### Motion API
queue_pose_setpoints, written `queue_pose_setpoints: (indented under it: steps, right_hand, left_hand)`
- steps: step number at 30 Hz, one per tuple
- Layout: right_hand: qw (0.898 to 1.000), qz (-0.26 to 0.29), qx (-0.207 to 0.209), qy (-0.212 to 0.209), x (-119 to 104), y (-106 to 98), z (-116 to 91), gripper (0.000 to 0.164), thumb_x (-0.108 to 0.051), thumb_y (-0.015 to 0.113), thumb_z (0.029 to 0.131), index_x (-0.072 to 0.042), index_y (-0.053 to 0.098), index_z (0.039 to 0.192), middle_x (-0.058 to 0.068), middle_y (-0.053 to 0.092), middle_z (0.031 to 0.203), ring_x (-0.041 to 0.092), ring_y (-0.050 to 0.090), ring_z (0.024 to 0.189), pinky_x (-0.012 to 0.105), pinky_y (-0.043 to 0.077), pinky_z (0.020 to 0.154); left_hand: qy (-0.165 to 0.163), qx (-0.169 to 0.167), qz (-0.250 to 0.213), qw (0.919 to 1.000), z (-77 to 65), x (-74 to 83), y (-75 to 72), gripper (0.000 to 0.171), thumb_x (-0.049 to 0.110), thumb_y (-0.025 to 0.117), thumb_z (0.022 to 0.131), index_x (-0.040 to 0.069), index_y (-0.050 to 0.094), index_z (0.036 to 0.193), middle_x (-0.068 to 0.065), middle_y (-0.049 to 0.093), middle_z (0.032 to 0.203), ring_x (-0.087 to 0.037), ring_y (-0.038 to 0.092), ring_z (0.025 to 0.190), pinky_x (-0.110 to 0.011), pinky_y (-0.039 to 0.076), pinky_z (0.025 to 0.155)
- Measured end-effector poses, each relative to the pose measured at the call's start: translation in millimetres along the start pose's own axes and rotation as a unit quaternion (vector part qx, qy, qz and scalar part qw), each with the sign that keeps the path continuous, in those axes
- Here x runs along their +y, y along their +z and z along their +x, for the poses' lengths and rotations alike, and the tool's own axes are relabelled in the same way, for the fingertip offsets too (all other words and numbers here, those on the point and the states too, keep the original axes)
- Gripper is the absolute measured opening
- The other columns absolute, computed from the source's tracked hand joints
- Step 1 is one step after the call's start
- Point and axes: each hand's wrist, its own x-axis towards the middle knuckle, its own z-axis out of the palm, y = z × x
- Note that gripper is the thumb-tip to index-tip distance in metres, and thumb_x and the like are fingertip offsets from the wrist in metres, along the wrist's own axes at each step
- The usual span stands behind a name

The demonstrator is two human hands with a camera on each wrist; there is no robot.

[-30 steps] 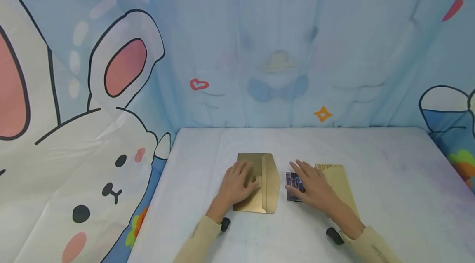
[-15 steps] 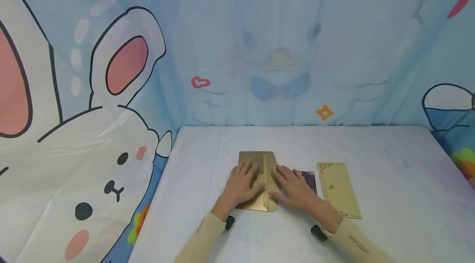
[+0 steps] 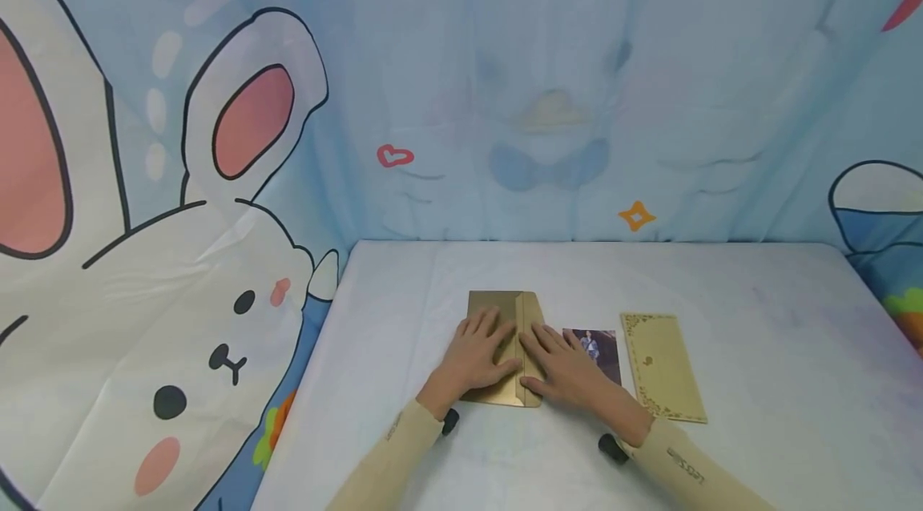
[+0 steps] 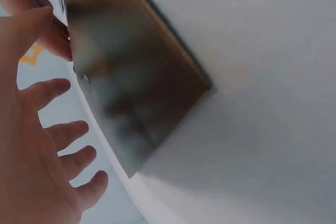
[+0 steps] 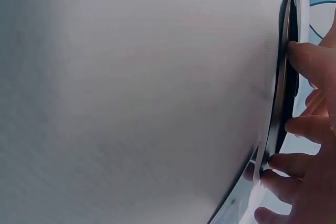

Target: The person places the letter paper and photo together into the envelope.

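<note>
Shifted leftward from a small dark photo (image 3: 606, 352) a second earlier, the right-hand grip (image 3: 570, 373) touches the flap (image 3: 532, 309) of a smooth, metallic-gold envelope (image 3: 497, 301) lying on the white table (image 3: 779, 351). The left-hand grip (image 3: 472, 357) lies over the envelope's body, thumb splayed; both clasp nothing, fingers outstretched and relaxed.

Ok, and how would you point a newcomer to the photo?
Find the white-covered table before the blue rabbit-print backdrop. On it, between the gold envelope and the floral-bordered gold card, lies the photo, partly hidden in the head view by the right hand. Its dark printed image sets it apart from both gold neighbours.
</note>
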Motion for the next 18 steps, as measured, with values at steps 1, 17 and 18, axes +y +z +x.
queue_pose_setpoints:
  steps: [1,17,18]
  right_hand:
    - [1.0,-0.002,0.0,-0.002,0.3,0.4,0.0,0.073,-0.049,0.063,0.095,-0.005,0.045,0.151,0.026,0.04,0.156,0.043,0.04,0.144,0.067,0.029,0.114]
    - [1.0,0.007,-0.005,-0.007,0.8,0.3,0.5,0.071,-0.046,0.063,0.096,-0.003,0.046,0.15,0.027,0.04,0.155,0.045,0.04,0.143,0.067,0.03,0.114]
    - [1.0,0.006,-0.005,-0.007,1.1,0.3,0.3,0.071,-0.046,0.063,0.096,-0.003,0.046,0.149,0.027,0.04,0.155,0.045,0.04,0.143,0.067,0.03,0.113]
  left_hand:
    - [0.003,-0.004,0.007,1.0,0.9,0.0,-0.4,0.07,0.066,0.04,0.1,0.028,0.032,0.159,-0.009,0.024,0.167,-0.031,0.023,0.154,-0.05,0.028,0.121]
    - [0.017,-0.071,0.026,0.997,8.4,-1.3,-4.6,0.077,0.077,0.037,0.094,0.039,0.023,0.16,-0.013,0.012,0.17,-0.04,0.018,0.155,-0.059,0.031,0.117]
    - [0.017,-0.074,0.029,0.9967,8.4,-1.5,-4.6,0.077,0.077,0.037,0.094,0.04,0.023,0.16,-0.013,0.011,0.17,-0.04,0.017,0.155,-0.059,0.031,0.117]
